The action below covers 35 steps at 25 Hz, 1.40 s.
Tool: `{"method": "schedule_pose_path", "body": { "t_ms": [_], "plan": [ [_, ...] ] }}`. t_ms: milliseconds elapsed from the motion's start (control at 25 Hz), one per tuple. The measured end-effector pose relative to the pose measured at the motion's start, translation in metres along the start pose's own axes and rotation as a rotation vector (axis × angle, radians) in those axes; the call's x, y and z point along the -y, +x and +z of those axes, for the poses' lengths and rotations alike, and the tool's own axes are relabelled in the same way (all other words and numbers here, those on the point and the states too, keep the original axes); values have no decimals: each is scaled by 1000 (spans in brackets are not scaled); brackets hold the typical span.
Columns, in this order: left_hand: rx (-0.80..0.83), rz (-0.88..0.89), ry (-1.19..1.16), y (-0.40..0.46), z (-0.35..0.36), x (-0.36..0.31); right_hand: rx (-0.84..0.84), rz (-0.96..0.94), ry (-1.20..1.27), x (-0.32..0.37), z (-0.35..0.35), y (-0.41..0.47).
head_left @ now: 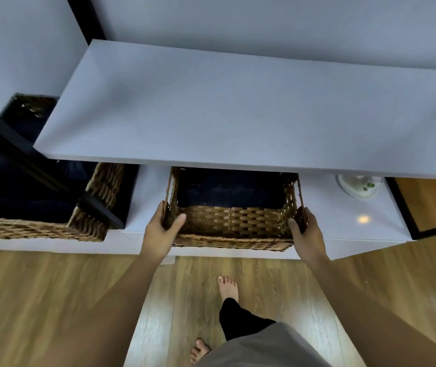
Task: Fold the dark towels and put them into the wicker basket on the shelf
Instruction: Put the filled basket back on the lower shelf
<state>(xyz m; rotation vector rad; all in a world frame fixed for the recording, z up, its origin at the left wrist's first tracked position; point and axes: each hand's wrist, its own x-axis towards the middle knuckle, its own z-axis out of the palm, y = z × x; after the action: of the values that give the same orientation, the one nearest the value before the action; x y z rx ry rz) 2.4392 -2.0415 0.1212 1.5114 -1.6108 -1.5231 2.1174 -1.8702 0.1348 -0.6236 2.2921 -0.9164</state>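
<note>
Hands grip a wicker basket [234, 223] on the lower shelf [349, 234]: left hand [162, 230] at 9 o'clock, right hand [305, 231] at 3 o'clock, dark towels [230, 190] inside.

Below me runs a wood-plank floor [52, 300], and before me a white shelf [238, 107] in a black frame [402, 207] stands against a pale wall [264, 19] under soft light.
</note>
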Motion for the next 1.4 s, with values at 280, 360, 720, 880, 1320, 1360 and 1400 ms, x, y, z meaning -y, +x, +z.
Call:
{"method": "schedule_pose_path", "body": {
  "t_ms": [280, 360, 720, 880, 1320, 1360, 1400],
  "plan": [
    [-84, 33, -30, -50, 1, 22, -71, -2, 41, -26, -1, -45],
    [-117, 22, -71, -57, 5, 19, -124, -5, 84, -26, -1, -51],
    [-255, -102, -82, 0, 16, 1, -166, -35, 38, -6, -3, -9],
    [-261, -153, -127, 45, 20, -15, -189, -41, 40, 16, 1, 27],
    [-328, -218, -94, 103, 33, -44, -274, 28, 124, 44, 23, 89],
    [-333, -223, -67, 105, 34, -44, -280, 48, 112, 44, 24, 92],
    [-338, -221, -56, 106, 35, -42, -283, 47, 97, 43, 24, 93]
  ]
}}
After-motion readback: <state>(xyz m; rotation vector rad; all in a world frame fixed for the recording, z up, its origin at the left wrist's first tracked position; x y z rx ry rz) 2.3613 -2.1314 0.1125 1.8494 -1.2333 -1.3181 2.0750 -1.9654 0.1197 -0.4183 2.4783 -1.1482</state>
